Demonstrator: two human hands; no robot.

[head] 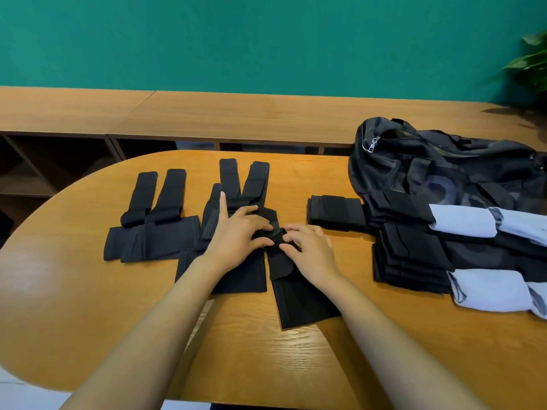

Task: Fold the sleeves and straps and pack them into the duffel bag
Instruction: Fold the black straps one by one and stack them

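Oval wooden table [236,344], orange-brown, visible grain, glossy sheen. Black duffel bag [429,161] is slumped at the far right of the table, soft and wrinkled fabric, with a metal zipper pull at its near-left end. Matte black stretchy sleeves are laid flat: left pair [151,229] has two long tabs pointing away, middle pair [254,179] is partly under the hands. Folded black bundle [336,213] is a thick rectangle just left of the bag. Stack of folded black pieces [411,258] sits in front of the bag, square-edged layers. Two pale blue rolled sleeves [464,220] lie at the right, touching the stack.

Left hand [239,235] is spread, thumb pointing away, fingers nearly straight, pressing down on the middle pair. Right hand [310,250] has bent fingers, thumb and forefinger pinching the folded end of a black strap [302,300] that runs toward the near edge, lying flat on the wood. The fingertips of both hands almost meet at the fold.

Behind are a wooden shelf unit [207,113], a teal wall and a plant [532,60] at the far right.
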